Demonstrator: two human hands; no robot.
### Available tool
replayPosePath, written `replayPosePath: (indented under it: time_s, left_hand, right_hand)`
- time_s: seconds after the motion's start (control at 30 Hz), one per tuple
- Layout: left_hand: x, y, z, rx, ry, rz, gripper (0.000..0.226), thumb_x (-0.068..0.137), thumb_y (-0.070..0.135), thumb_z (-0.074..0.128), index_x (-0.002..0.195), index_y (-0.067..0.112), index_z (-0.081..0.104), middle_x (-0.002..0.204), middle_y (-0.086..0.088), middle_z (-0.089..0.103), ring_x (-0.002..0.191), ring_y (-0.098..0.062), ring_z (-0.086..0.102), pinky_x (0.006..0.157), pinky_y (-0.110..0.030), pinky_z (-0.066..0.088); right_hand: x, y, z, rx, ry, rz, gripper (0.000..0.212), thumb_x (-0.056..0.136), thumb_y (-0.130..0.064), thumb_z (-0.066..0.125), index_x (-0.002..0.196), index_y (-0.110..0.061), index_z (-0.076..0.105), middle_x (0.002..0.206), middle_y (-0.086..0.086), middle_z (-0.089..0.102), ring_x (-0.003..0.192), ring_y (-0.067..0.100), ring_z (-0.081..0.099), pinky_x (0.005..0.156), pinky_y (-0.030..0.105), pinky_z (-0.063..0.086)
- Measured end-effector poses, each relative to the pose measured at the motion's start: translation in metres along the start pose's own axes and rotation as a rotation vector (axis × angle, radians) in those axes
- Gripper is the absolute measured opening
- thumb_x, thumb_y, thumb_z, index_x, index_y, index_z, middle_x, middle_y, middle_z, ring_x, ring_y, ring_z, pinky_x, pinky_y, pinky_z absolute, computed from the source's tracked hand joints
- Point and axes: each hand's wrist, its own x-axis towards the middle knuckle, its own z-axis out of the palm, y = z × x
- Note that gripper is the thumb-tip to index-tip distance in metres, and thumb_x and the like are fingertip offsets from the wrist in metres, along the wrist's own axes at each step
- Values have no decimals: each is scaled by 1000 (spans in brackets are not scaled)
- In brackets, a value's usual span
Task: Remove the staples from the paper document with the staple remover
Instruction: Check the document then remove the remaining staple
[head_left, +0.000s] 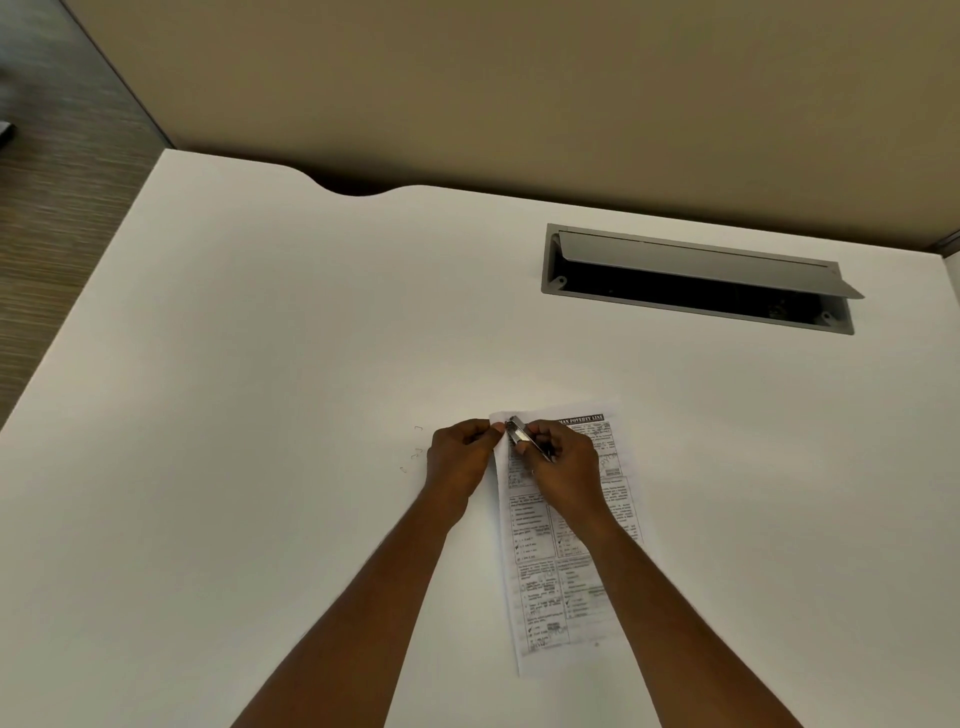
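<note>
Head view: staple remover at the paper document's top-left corner.
Right hand grips the remover, its nose pointing up-left beyond the fingertips; left hand pinches the corner just beside it. Loose staples lie left.

White desk with open cable hatch, beige partition, striped floor

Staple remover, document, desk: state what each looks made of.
Staple remover: metal, seemingly, from its grey glinting sheen. Document: thin white printed paper, its left edge curling up. Desk: smooth matte white top, probably laminate; its core doesn't show.
</note>
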Motion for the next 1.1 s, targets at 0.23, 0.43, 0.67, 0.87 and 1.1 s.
replayPosePath:
  time_s: [0.23,0.43,0.67,0.87,1.1]
  left_hand:
    - [1,-2,2,32,2,6,18,93,28,76,102,12,80,98,-5,79,99,-22,72,94,-37,56]
    - [3,0,-2,66,-35,-14,20,94,27,73,90,8,78,93,-19,77,80,-21,62,77,-37,50]
    - [4,-3,-1,114,-9,7,11,93,24,73,86,16,78,81,2,77,75,-12,65,78,-29,53]
    - [4,-2,-2,159,-18,13,17,94,22,72,77,23,74,75,8,74,72,-9,65,75,-26,53]
    - [2,-1,-2,211,-27,29,12,95,24,70,84,20,75,84,1,77,79,-16,67,83,-35,56]
  right_hand:
    - [-1,2,-1,99,-36,78,12,88,-12,75,93,-22,74,86,2,75,81,15,70,72,30,56]
    - [-3,1,1,-137,-2,-146,13,88,-9,73,99,-16,72,89,-7,73,86,5,67,75,15,53]
    - [-8,4,-1,-206,52,-230,18,88,-3,72,101,-15,71,89,-8,71,88,0,65,74,7,48]
    - [-13,8,-4,-265,92,-279,24,89,-1,68,108,-15,72,95,-8,72,89,3,66,78,15,53]
    - [-15,4,-1,-257,117,-275,25,89,-1,67,110,-14,72,97,-5,73,90,6,66,80,19,55]
